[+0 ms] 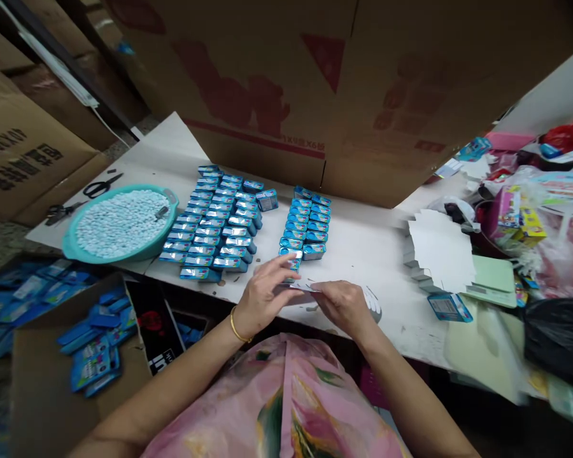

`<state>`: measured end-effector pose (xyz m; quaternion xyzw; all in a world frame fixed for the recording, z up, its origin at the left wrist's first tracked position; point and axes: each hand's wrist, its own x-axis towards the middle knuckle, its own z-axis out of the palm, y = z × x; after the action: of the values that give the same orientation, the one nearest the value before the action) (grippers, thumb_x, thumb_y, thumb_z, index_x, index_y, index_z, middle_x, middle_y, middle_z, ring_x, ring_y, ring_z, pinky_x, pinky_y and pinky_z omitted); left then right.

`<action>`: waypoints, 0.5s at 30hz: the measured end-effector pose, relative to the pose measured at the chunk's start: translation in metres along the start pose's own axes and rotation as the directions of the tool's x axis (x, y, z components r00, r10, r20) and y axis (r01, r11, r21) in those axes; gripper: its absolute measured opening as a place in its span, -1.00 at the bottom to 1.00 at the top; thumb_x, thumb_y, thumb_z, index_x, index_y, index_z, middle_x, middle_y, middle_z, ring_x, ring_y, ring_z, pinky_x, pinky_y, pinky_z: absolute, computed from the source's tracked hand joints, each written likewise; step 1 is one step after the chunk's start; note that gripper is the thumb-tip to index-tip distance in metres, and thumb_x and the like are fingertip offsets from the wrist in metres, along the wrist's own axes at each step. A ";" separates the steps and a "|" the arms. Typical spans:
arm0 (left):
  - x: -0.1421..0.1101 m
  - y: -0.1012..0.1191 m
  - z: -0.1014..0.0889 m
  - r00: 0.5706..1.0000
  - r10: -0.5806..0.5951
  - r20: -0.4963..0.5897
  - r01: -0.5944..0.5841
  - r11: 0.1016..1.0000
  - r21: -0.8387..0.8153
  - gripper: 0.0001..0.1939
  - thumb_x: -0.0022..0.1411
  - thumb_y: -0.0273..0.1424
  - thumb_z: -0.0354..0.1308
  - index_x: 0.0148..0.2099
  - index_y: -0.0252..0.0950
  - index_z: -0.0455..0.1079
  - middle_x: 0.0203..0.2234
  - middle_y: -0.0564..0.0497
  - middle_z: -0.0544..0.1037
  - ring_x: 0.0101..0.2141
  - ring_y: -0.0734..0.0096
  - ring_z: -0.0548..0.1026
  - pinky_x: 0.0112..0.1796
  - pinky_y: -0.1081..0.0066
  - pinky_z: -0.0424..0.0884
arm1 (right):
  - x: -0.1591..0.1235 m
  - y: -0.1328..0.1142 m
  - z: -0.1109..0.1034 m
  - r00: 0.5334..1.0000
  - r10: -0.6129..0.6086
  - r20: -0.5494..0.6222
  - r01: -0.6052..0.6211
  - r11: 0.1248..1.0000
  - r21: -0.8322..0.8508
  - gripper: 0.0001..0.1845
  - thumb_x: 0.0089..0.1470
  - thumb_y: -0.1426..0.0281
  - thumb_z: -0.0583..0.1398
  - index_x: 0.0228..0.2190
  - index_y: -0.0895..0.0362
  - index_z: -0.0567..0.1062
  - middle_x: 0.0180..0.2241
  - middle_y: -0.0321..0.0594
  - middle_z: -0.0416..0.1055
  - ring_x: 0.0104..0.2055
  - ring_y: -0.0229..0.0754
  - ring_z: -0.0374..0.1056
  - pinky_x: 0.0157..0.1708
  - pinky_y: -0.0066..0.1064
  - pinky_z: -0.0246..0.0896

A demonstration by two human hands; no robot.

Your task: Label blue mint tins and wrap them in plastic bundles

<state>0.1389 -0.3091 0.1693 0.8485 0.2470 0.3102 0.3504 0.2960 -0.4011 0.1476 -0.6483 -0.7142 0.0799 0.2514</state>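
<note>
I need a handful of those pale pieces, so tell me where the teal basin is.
In the head view, the teal basin is on the person's left, between the black-handled scissors and the rows of blue boxes.

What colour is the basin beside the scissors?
The basin is turquoise, seen in the head view.

Gold bangle (235, 328) and pink floral garment (272, 401)
</note>
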 end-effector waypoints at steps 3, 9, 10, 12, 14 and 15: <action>-0.003 -0.006 -0.004 0.997 -0.060 0.056 0.067 0.989 -0.131 -0.83 0.12 -0.45 0.03 -0.28 -0.26 0.44 -0.35 -0.01 0.54 -0.31 0.43 0.47 -0.24 0.45 0.36 | -0.003 0.012 -0.007 0.996 0.009 0.086 -0.021 0.990 0.137 -0.77 0.09 0.40 0.04 -0.25 0.03 0.45 -0.41 -0.31 0.49 -0.42 -0.32 0.38 -0.43 -0.56 0.17; -0.003 -0.032 -0.015 0.902 -0.426 -0.069 0.384 0.867 -0.318 -0.86 0.02 -0.37 0.12 -0.40 -0.31 0.46 -0.53 0.05 0.53 -0.47 0.48 0.44 -0.41 0.52 0.34 | -0.034 0.060 -0.027 0.957 0.212 0.199 -0.263 0.924 0.277 -0.80 0.05 0.30 0.08 -0.34 0.02 0.49 -0.41 -0.33 0.49 -0.42 -0.29 0.39 -0.42 -0.54 0.22; -0.003 -0.039 -0.015 0.871 -0.485 -0.082 0.426 0.826 -0.368 -0.85 -0.01 -0.34 0.15 -0.42 -0.33 0.46 -0.55 0.06 0.51 -0.49 0.49 0.43 -0.43 0.52 0.33 | -0.042 0.069 -0.030 0.945 0.244 0.219 -0.302 0.909 0.287 -0.81 0.04 0.29 0.09 -0.36 0.02 0.49 -0.43 -0.34 0.49 -0.43 -0.29 0.39 -0.42 -0.53 0.22; -0.003 -0.053 -0.008 0.798 -0.596 -0.086 0.490 0.726 -0.483 -0.79 -0.06 -0.28 0.19 -0.44 -0.35 0.44 -0.59 0.07 0.48 -0.52 0.50 0.40 -0.46 0.52 0.31 | -0.055 0.088 -0.035 0.922 0.299 0.244 -0.365 0.883 0.295 -0.81 0.03 0.29 0.09 -0.40 0.05 0.49 -0.48 -0.33 0.48 -0.47 -0.29 0.37 -0.44 -0.52 0.23; -0.002 -0.062 0.008 0.728 -0.684 -0.055 0.518 0.600 -0.610 -0.74 -0.12 -0.23 0.22 -0.46 -0.36 0.42 -0.63 0.08 0.45 -0.55 0.53 0.37 -0.49 0.52 0.29 | -0.064 0.108 -0.041 0.909 0.342 0.239 -0.401 0.875 0.270 -0.78 0.05 0.29 0.06 -0.42 0.07 0.48 -0.51 -0.31 0.46 -0.51 -0.29 0.35 -0.47 -0.50 0.22; -0.001 -0.065 0.019 0.697 -0.717 -0.014 0.525 0.524 -0.670 -0.71 -0.14 -0.21 0.23 -0.47 -0.37 0.41 -0.64 0.09 0.43 -0.57 0.54 0.36 -0.51 0.53 0.28 | -0.065 0.118 -0.044 0.905 0.362 0.223 -0.410 0.882 0.233 -0.77 0.06 0.29 0.05 -0.43 0.09 0.48 -0.52 -0.30 0.45 -0.52 -0.29 0.34 -0.47 -0.49 0.21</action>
<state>0.1385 -0.2769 0.1094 0.4811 0.4678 0.3454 0.6561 0.4230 -0.4565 0.1171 -0.7271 -0.5713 0.2827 0.2549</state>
